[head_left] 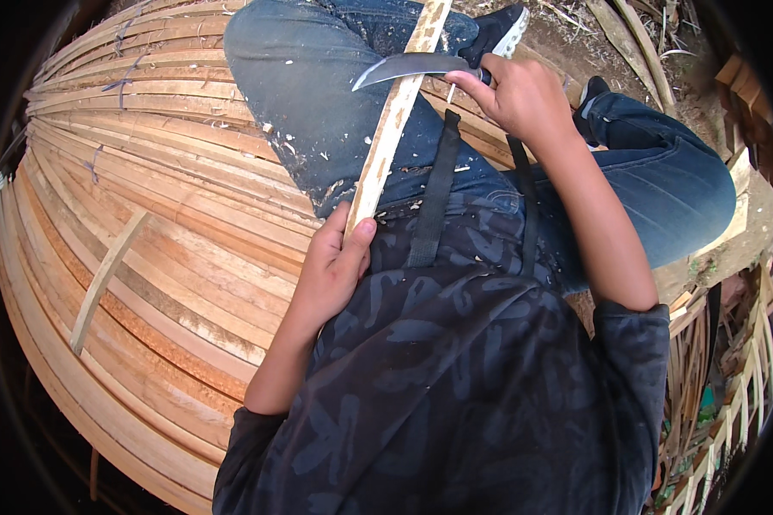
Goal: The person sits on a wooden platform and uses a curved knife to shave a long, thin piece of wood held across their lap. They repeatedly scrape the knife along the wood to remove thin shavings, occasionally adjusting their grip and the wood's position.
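Note:
My left hand point(333, 257) is closed round the near end of a pale wooden strip point(386, 142), its thumb lying on top. The strip slants up and away across my thigh, and its face is mottled with brown patches. My right hand point(524, 94) grips the dark handle of a knife point(412, 67) with a broad curved blade. That blade lies across the upper part of the strip, its tip pointing left. Whether the edge bites into the wood cannot be made out. Wood chips dot my jeans point(292, 103).
Long bundled wooden slats point(180, 206) spread across the left, tied with thin blue cords point(122, 81). One short loose slat point(107, 279) lies over them. Two dark straps point(438, 189) hang over my lap. At the lower right stands a lattice of split strips point(730, 421).

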Tool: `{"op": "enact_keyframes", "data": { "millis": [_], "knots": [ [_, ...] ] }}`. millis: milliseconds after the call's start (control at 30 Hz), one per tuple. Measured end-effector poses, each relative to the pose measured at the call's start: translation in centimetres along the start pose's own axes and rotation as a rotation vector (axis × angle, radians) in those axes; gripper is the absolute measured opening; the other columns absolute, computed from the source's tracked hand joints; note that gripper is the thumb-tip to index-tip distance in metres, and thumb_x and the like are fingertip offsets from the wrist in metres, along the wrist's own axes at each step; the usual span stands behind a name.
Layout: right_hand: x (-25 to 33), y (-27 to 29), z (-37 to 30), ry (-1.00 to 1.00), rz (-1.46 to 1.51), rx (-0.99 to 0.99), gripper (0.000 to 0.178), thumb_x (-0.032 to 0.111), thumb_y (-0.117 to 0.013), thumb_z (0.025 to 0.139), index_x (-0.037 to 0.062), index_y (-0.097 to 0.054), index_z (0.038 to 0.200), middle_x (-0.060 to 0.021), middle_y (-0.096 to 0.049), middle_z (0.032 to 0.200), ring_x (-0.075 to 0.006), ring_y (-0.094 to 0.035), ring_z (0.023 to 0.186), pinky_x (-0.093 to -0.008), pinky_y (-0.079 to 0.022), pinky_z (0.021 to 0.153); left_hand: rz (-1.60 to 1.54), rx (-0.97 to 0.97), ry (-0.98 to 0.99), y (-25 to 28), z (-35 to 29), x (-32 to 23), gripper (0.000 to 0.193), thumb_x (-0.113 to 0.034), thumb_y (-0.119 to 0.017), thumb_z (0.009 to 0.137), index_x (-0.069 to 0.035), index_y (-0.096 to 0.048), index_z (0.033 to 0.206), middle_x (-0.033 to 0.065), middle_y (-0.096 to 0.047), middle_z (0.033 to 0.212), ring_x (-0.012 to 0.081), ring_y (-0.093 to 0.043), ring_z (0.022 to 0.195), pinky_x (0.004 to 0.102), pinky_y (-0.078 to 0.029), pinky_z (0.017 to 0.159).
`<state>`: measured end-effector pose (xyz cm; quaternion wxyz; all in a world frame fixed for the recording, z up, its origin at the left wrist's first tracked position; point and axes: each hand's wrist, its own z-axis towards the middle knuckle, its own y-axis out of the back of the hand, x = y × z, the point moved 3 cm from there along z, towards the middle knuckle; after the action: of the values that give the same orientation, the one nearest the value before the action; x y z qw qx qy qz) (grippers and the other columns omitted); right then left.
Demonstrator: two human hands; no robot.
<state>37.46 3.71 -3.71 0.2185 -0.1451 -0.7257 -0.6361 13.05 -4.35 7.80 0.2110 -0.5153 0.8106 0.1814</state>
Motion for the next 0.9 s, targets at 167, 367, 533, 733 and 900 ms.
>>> {"op": "enact_keyframes", "data": {
  "millis": [167,367,533,733,900],
  "knots": [
    [-0.8,-0.6,0.4,0.008,-0.060,-0.105,0.063,0.065,-0.053,0.082,0.0057,-0.062,0.063,-0.0144,-0.059,0.053,-0.0330,-0.063,0.053,-0.0417,-0.050,0.047,0.056,0.018,0.014,0.0,-0.2,-0.1,0.027,-0.028,-0.044,0.101,-0.003,-0.051,0.107,-0.0058,-0.038,0.061,0.0016,-0.034,0.052,0.0180,-0.027,0.046],
    [-1.9,-1.3,0.9,0.064,-0.103,-0.175,0.063,0.067,-0.053,0.081,0.0072,-0.062,0.063,-0.0128,-0.060,0.055,-0.0309,-0.064,0.054,-0.0405,-0.051,0.048,0.077,0.013,0.004,0.0,-0.3,-0.2,0.027,-0.028,-0.043,0.102,-0.003,-0.051,0.108,-0.0058,-0.038,0.062,0.0018,-0.034,0.053,0.0182,-0.027,0.047],
    [-2.5,-1.3,0.9,0.056,-0.136,-0.200,0.063,0.068,-0.052,0.081,0.0077,-0.063,0.064,-0.0123,-0.060,0.054,-0.0307,-0.064,0.053,-0.0403,-0.051,0.048,0.102,0.017,-0.017,0.1,-0.2,-0.3,0.028,-0.028,-0.042,0.102,-0.003,-0.051,0.109,-0.0055,-0.038,0.062,0.0021,-0.034,0.053,0.0185,-0.028,0.047],
    [-1.8,-1.0,0.3,-0.019,-0.117,-0.147,0.063,0.067,-0.052,0.081,0.0070,-0.062,0.063,-0.0129,-0.059,0.052,-0.0306,-0.063,0.051,-0.0402,-0.050,0.047,0.077,0.042,0.002,0.2,-0.4,-0.2,0.030,-0.029,-0.042,0.102,-0.003,-0.051,0.112,-0.0051,-0.038,0.061,0.0023,-0.034,0.053,0.0185,-0.027,0.047],
    [2.4,0.5,-0.5,0.091,0.009,-0.060,0.063,0.065,-0.051,0.083,0.0066,-0.063,0.062,-0.0140,-0.059,0.051,-0.0314,-0.063,0.050,-0.0395,-0.051,0.047,0.045,0.042,0.010,-0.1,-0.3,0.1,0.029,-0.029,-0.042,0.102,-0.004,-0.051,0.113,-0.0055,-0.037,0.061,0.0020,-0.033,0.053,0.0186,-0.027,0.047]
  ]
}}
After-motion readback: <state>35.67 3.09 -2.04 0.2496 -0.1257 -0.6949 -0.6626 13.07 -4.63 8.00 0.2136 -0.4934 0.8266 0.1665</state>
